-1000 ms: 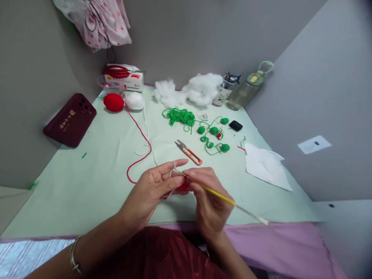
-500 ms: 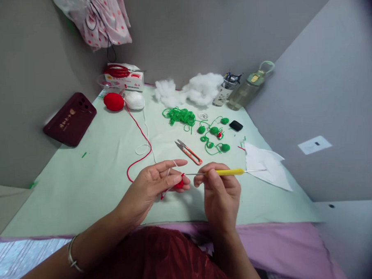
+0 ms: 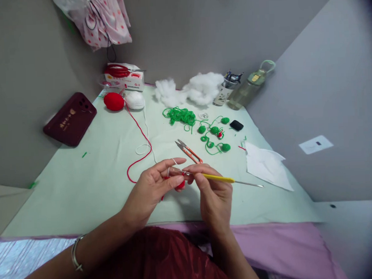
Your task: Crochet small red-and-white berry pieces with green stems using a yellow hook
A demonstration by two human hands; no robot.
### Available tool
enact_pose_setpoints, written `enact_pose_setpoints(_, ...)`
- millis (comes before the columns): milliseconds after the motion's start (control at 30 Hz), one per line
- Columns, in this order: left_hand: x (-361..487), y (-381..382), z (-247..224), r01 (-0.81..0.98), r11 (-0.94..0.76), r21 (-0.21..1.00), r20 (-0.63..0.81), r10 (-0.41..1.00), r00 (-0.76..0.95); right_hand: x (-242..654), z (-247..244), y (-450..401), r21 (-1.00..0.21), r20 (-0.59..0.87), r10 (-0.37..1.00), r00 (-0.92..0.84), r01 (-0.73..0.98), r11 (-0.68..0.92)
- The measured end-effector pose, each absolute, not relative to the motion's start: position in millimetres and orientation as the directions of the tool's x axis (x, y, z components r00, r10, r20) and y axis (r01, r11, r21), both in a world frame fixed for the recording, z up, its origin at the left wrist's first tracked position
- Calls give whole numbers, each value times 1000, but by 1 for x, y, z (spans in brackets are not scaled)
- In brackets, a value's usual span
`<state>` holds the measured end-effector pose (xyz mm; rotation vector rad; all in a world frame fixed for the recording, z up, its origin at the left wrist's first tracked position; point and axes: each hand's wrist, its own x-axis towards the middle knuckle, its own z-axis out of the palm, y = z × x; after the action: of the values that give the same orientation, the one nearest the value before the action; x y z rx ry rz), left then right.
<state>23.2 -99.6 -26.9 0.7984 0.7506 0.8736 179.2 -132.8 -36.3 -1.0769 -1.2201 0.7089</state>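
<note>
Between the thumb and fingers of my left hand (image 3: 154,184) is a small red crochet piece (image 3: 181,184), partly hidden by them. White yarn (image 3: 174,161) loops over the raised forefinger of that hand. My right hand (image 3: 214,191) grips a crochet hook by its yellow handle (image 3: 220,178). The hook's thin metal tip meets the top of the red piece, and its other metal end points right. Red yarn (image 3: 143,158) runs from the red ball (image 3: 113,102) to my left hand. Beside it a white strand leads from the white ball (image 3: 134,100).
Orange thread snips (image 3: 189,151) lie just beyond my hands. Farther back are green yarn (image 3: 180,117), several small green crocheted pieces (image 3: 214,130) and white stuffing (image 3: 204,89). A bottle (image 3: 247,89) and pen cup (image 3: 224,92) stand back right. White paper (image 3: 265,165) lies right, a maroon phone (image 3: 70,120) left.
My right hand has moved left, closer to my left hand. The crochet hook now tilts, its right end lower, and its tip sits farther into the red piece. My left hand has barely moved.
</note>
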Motion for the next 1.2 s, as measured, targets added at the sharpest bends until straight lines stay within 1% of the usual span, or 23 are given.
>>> enact_pose_setpoints(100,26,-100,-26,-418,379,825,-201,889,411,179,-35,-133,-898,433,872,229,186,398)
enact_pose_setpoints(167,28,-101,-27,-439,365,821,-193,901,388,178,-37,-135,-834,523,832,184,314,454)
enact_pose_setpoints(200,29,-102,-28,-446,371,814,-200,901,384,177,-39,-135,-766,590,795,142,411,495)
enact_pose_setpoints(267,30,-103,-29,-464,418,781,-235,885,401,175,-45,-138,-568,722,691,37,602,561)
enact_pose_setpoints(300,31,-104,-29,-474,453,755,-260,871,417,174,-48,-139,-473,769,639,-8,665,578)
enact_pose_setpoints(333,31,-104,-29,-484,489,726,-284,854,437,173,-51,-139,-413,796,604,-33,699,583)
enact_pose_setpoints(367,31,-104,-28,-488,519,702,-303,837,455,172,-53,-140,-401,803,595,-32,709,580)
enact_pose_setpoints(400,30,-103,-27,-489,542,683,-316,823,472,171,-53,-140,-426,798,603,-12,698,576)
enact_pose_setpoints(467,29,-102,-25,-490,568,661,-324,805,497,171,-50,-141,-537,753,657,51,623,568)
enact_pose_setpoints(567,26,-99,-21,-490,579,651,-318,795,516,173,-41,-141,-731,635,757,155,439,523)
enact_pose_setpoints(667,23,-95,-19,-485,575,659,-309,795,522,176,-36,-141,-860,503,819,276,261,439)
enact_pose_setpoints(733,21,-94,-21,-475,565,675,-303,799,519,178,-36,-139,-910,415,845,338,124,397)
enact_pose_setpoints(800,18,-93,-22,-460,555,694,-297,801,520,179,-37,-135,-934,324,880,348,-33,357)
enact_pose_setpoints(867,16,-93,-23,-453,549,702,-294,803,518,180,-37,-132,-930,258,902,346,-165,329)
enact_pose_setpoints(933,15,-93,-23,-452,545,706,-295,807,512,181,-35,-130,-915,225,910,348,-245,319)
enact_pose_setpoints(1000,15,-93,-22,-446,538,716,-297,812,502,181,-34,-130,-910,211,916,342,-274,312)
enact_pose_setpoints(1067,17,-94,-22,-425,518,742,-289,820,494,181,-33,-130,-918,227,920,319,-245,311)
enact_pose_setpoints(1200,24,-97,-22,-393,465,793,-247,835,491,178,-33,-132,-942,307,917,256,-56,331)
